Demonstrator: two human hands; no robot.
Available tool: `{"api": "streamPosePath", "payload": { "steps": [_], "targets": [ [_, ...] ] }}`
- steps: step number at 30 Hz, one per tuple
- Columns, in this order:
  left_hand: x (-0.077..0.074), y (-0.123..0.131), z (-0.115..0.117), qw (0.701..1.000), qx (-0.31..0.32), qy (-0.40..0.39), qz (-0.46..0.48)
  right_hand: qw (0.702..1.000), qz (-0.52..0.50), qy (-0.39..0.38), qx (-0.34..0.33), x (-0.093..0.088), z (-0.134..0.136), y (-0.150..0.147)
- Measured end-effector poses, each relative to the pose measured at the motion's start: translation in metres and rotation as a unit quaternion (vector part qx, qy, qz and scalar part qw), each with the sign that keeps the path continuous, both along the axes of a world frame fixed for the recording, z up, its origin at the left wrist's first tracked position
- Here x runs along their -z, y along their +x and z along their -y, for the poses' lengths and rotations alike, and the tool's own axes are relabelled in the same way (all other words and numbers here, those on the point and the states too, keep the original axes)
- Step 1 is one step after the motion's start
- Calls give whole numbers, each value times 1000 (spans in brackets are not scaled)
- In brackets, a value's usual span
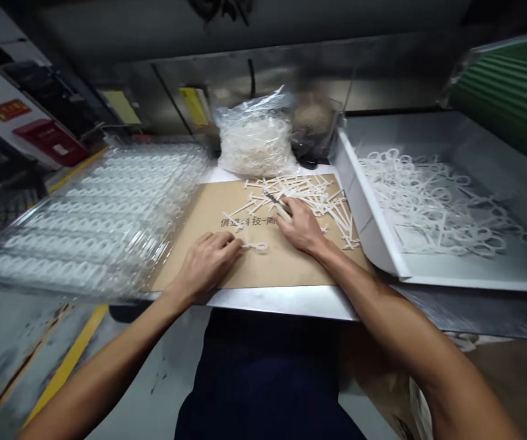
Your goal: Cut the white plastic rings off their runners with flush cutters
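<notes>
My left hand [210,260] rests low over the brown cardboard [185,229], its fingers closed on one end of a small white plastic ring piece [259,246]. The ring sticks out to the right of my fingertips, just above the board. My right hand [302,225] is closed around the pale handle of a small knife [281,209], whose dark blade points up and to the left. Beyond and beside the knife lies a loose heap of thin white plastic sprues [309,190]. Printed characters on the cardboard show between my hands.
Stacked clear trays [89,208] with rows of white ring pieces stand at left. A clear bag [256,140] of white parts sits at the back. On the right, a grey bin [370,214] contains loose white ring pieces [428,201], below a green ribbed belt [515,104].
</notes>
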State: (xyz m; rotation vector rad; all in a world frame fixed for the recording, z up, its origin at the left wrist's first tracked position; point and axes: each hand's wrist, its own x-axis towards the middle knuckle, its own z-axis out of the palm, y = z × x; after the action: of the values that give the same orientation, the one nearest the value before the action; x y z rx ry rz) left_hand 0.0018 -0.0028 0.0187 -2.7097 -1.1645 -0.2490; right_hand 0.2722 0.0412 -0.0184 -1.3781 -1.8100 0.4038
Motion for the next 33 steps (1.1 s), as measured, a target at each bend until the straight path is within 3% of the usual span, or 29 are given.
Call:
{"api": "streamPosePath", "payload": {
  "steps": [4, 9, 13, 19, 24, 28, 33],
  "targets": [
    [5, 1, 10, 995, 19, -75, 58, 1000, 2, 12, -3, -1, 5, 0],
    [5, -10, 3, 967, -1, -189, 169, 1000, 2, 9, -12, -7, 12, -5],
    [12, -12, -2, 948, 14, -225, 223, 1000, -14, -20, -20, -13, 20, -9],
    [20, -15, 3, 902, -26, -157, 402, 992, -83, -72, -68, -29, 38, -15],
    [22, -15, 9, 869, -63, -103, 479, 956, -180, -165, -163, -41, 58, -17],
    [21, -14, 10, 865, -65, -76, 492, 935, -119, -227, -244, -46, 70, -25],
    [21, -14, 10, 850, -67, -49, 521, 929, -86, -283, -220, -46, 77, -35]
  ]
}}
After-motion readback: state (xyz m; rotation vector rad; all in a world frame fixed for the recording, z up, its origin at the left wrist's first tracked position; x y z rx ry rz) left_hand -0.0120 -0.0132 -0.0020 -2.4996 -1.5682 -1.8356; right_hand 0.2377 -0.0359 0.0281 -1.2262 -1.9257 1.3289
